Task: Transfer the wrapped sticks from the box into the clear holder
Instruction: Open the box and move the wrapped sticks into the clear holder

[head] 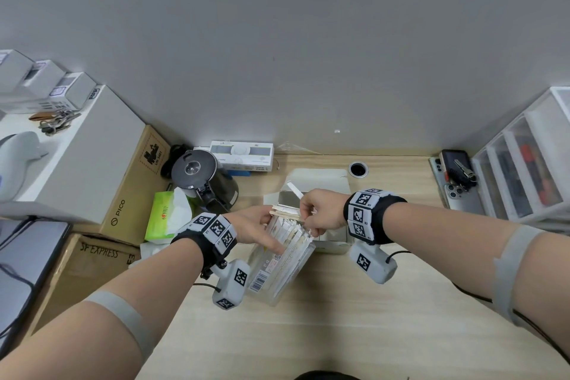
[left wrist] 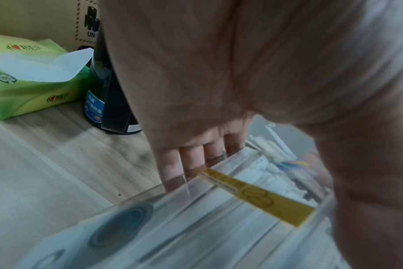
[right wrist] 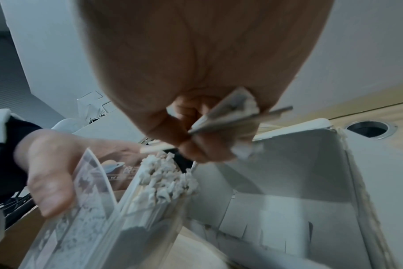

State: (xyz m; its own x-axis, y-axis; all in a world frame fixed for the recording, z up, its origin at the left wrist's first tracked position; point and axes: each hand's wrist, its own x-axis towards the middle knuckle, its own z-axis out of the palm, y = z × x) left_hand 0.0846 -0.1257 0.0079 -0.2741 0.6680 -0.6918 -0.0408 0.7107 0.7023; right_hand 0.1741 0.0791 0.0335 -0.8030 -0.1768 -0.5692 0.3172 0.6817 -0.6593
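black kettle (head: 202,177), green tissue pack (head: 166,214), phones (head: 456,182)

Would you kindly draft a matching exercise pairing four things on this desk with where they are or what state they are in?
Things:
1. clear holder
2. white box
3. tissue pack
4. right hand

States:
A. open, behind the hands
B. pinches a bunch of wrapped sticks
C. green, beside the black kettle
D. tilted, gripped by the left hand

Pairs: 1-D, 2-A, 3-C, 4-B

Bare desk (head: 354,333) near; kettle (head: 203,177), tissue pack (head: 168,216) crowd left.
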